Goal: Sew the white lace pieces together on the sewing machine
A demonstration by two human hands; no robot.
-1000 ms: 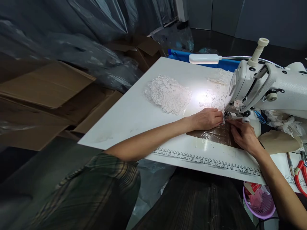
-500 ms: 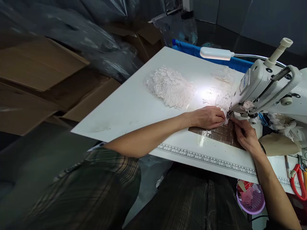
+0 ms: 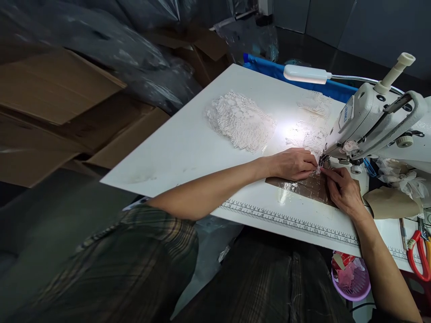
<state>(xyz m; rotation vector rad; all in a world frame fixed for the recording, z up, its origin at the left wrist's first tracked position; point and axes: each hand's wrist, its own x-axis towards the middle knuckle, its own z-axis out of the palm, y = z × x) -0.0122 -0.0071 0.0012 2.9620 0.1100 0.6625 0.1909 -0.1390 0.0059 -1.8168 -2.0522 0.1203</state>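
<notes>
Under the needle of a white sewing machine (image 3: 365, 112) lies white lace (image 3: 311, 139), lit by the lamp. My left hand (image 3: 294, 164) is just left of the presser foot, fingers curled and closed on the lace edge. On the other side, my right hand (image 3: 345, 188) pinches the lace edge close to the foot with thumb and forefinger; its other fingers are bent. Both hands rest over a brown, shiny taped sheet (image 3: 308, 188) on the white table (image 3: 175, 148). A pile of white lace pieces (image 3: 240, 121) sits to the left of the machine.
A lamp (image 3: 306, 74) on a bendy neck hangs behind the lace. Red-handled scissors (image 3: 419, 255) lie at the right, near a purple basket (image 3: 355, 287) below the table edge. A printed ruler (image 3: 289, 223) runs along the front edge. Cardboard boxes (image 3: 57, 85) stand at left.
My right hand has shifted slightly left and its fingertips now sit in front of the presser foot, closer to my left hand. My left hand has barely moved.
</notes>
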